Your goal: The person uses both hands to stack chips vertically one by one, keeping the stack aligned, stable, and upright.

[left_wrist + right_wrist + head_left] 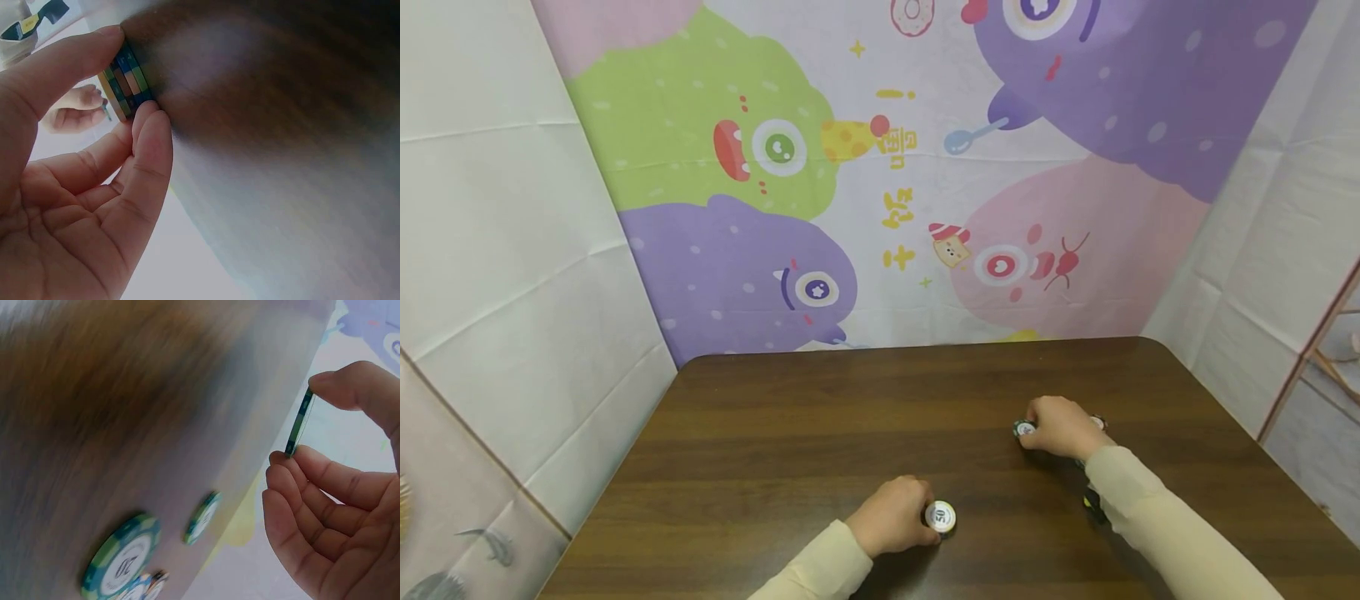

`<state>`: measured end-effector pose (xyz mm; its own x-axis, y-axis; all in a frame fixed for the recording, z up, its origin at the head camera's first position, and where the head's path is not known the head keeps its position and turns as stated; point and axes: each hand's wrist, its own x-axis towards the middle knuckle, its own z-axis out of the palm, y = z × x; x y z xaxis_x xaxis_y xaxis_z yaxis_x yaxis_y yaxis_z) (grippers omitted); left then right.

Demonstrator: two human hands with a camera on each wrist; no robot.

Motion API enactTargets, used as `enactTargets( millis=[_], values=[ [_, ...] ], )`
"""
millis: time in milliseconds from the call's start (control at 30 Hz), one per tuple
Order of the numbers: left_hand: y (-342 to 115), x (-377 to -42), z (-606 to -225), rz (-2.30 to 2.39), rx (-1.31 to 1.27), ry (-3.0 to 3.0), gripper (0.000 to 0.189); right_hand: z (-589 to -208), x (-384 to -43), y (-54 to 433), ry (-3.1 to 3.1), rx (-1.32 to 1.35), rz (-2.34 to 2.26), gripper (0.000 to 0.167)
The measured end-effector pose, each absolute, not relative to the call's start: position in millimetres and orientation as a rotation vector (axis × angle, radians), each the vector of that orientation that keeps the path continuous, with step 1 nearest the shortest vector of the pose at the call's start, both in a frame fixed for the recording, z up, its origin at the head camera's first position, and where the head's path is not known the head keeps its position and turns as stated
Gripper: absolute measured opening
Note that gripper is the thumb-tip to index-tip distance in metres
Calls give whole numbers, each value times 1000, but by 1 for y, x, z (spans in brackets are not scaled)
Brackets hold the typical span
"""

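Observation:
My left hand [891,515] grips a short stack of poker chips [941,517] by its sides near the front of the table; the top chip reads 50. In the left wrist view, the thumb and fingertips press on opposite edges of the stack [127,81], whose bands are green, blue and tan. Farther off to the right, my right hand [1060,427] pinches one green poker chip [299,423] by its rim between thumb and fingers, its edge toward the right wrist camera. Other chips lie beside and partly behind this hand.
In the right wrist view, a green chip marked 20 [122,559] and a smaller-looking green chip [203,517] lie on the table, with blue and dark-edged chips close by. The brown wooden table [820,425] meets a cartoon-printed backdrop [865,300] at its far edge.

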<state>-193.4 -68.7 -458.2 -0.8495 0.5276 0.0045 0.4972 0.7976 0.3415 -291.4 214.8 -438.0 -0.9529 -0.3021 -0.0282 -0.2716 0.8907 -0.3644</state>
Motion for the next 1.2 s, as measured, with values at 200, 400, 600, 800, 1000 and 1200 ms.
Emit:
enactTargets(
  millis=[200,400,600,800,1000,1200],
  values=[
    [-69,-193,-459,524,822,2878,23,-435,-282,202,2973,-556,-607,25],
    [-68,-193,-459,521,818,2885,23,-434,-271,187,2967,-671,-635,22],
    [-68,-193,-458,534,806,2873,23,-434,-262,172,2963,-767,-621,26],
    [-69,-193,-458,545,796,2865,23,-434,-252,158,2934,-851,-629,30],
    [-69,-194,-458,566,787,2847,23,-433,-243,147,2861,-962,-659,27],
    [-69,-194,-459,574,789,2842,23,-435,-237,137,2803,-1036,-636,25]
  ],
)
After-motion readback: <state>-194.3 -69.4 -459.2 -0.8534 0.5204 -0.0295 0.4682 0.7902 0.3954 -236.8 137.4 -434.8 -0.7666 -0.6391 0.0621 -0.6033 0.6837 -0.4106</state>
